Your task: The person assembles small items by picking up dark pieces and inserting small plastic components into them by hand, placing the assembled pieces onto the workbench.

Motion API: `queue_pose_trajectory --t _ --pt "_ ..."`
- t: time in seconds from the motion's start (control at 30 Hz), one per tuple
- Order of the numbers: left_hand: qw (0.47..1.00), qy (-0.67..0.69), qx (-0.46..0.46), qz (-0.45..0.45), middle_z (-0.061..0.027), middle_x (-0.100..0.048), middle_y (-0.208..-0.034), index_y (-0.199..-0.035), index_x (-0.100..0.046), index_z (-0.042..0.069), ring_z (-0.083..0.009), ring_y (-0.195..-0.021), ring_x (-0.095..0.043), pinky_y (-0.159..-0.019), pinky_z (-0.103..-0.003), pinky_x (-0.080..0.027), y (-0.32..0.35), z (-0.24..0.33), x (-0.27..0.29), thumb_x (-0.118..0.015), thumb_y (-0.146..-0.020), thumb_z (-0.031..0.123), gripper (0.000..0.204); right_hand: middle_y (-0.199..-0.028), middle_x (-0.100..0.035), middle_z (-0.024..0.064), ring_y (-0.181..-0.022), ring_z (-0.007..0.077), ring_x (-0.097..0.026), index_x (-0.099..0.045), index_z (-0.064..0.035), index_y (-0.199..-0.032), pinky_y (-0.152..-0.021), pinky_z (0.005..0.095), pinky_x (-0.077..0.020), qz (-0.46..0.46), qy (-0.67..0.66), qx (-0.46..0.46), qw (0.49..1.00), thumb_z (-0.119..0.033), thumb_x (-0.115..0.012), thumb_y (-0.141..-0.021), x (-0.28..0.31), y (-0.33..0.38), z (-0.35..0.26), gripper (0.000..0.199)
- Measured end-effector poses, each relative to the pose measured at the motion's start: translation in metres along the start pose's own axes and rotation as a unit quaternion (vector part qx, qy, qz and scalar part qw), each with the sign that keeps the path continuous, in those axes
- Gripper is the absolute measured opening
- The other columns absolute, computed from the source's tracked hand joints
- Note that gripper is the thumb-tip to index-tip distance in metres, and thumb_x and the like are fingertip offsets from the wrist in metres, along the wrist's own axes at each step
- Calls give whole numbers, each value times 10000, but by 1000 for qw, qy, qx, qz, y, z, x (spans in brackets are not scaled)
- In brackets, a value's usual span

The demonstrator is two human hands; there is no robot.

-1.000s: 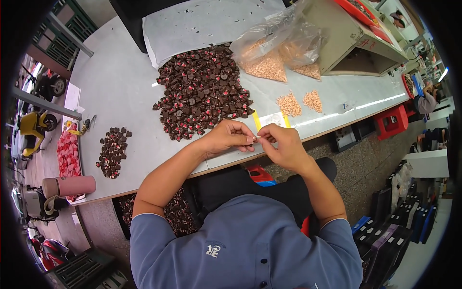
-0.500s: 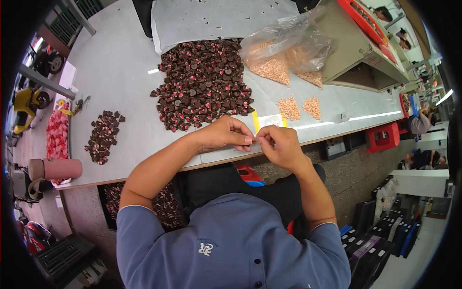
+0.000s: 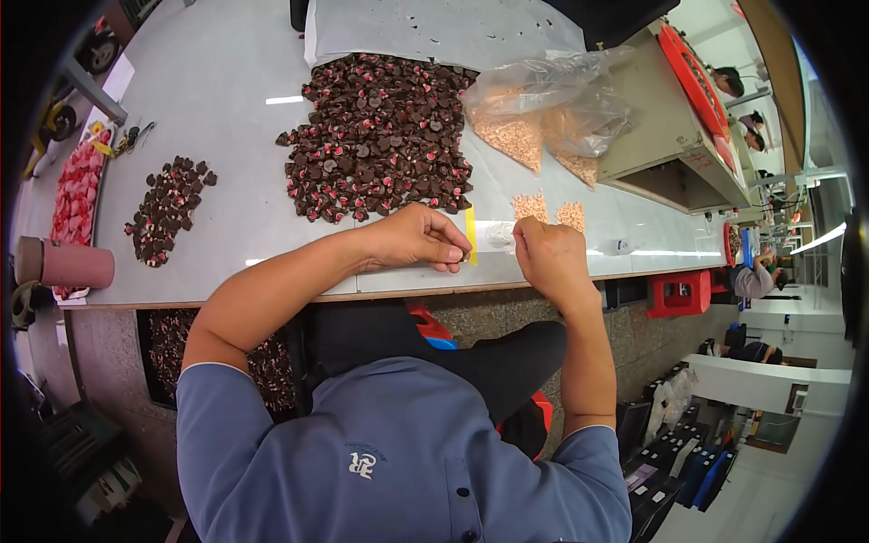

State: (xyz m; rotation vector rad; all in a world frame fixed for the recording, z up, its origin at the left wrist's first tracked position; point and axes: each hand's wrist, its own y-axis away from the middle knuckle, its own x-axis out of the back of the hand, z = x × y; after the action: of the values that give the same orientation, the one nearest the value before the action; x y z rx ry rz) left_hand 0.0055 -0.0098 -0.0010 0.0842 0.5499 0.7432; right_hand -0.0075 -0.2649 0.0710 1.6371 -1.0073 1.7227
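Observation:
My left hand [image 3: 418,241] is closed in a pinch at the table's near edge, with a small dark brown piece [image 3: 465,256] showing at its fingertips. To its right, my right hand [image 3: 554,261] is closed, its fingers curled down in front of two little piles of tiny beige pieces [image 3: 530,206]; whatever it pinches is hidden. Between the hands lie a yellow tape strip [image 3: 471,237] and a small whitish item [image 3: 498,235]. Beyond my left hand spreads a large heap of dark brown pieces [image 3: 380,136], many with red or pink spots.
Clear plastic bags of beige pieces [image 3: 507,127] lie beside a grey-green metal box [image 3: 670,149]. A smaller dark heap [image 3: 169,210], a pink cup [image 3: 77,264] and a tray of pink pieces [image 3: 80,195] are at left. A red stool [image 3: 677,295] stands beyond the table edge.
My hands have come apart: the right has moved right toward the beige piles, while the left keeps its pinch. The whole view has shifted and turned slightly.

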Motion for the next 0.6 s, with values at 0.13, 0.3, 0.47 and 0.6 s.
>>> queue_pose_trajectory --t 0.13,0.3,0.47,0.6 --pt "1000 5 -2 -3 -117 -693 -1035 -1130 -653 -63 -159 -890 -691 -766 -255 -580 0 -1 0 -690 -913 72 258 -666 -637 118 -571 318 -620 -594 -75 -850 -557 422 -484 -14 20 1 1000 -90 -649 -832 -5 -1 1 60" --pt "1000 16 9 7 -125 -694 -1060 -1144 -647 -63 -161 -898 -695 -779 -245 -582 2 1 0 -672 -922 62 256 -641 -622 110 -537 294 -607 -596 -60 -834 -530 396 -475 36 -10 11 999 -69 -660 -826 -1 -1 -4 66" --pt "1000 24 13 7 -141 -692 -1088 -1167 -630 -65 -177 -934 -702 -803 -245 -585 1 0 2 -651 -934 53 262 -658 -642 88 -539 209 -634 -622 -30 -833 -497 308 -473 97 -225 -45 968 -20 -693 -814 1 4 -39 74" --pt "1000 28 9 0 -152 -686 -1108 -1183 -617 -64 -193 -964 -704 -820 -251 -586 -1 -1 4 -647 -936 53 275 -649 -658 87 -556 182 -658 -635 -16 -843 -504 282 -484 111 -274 -49 954 -14 -701 -818 -10 -1 -57 70"
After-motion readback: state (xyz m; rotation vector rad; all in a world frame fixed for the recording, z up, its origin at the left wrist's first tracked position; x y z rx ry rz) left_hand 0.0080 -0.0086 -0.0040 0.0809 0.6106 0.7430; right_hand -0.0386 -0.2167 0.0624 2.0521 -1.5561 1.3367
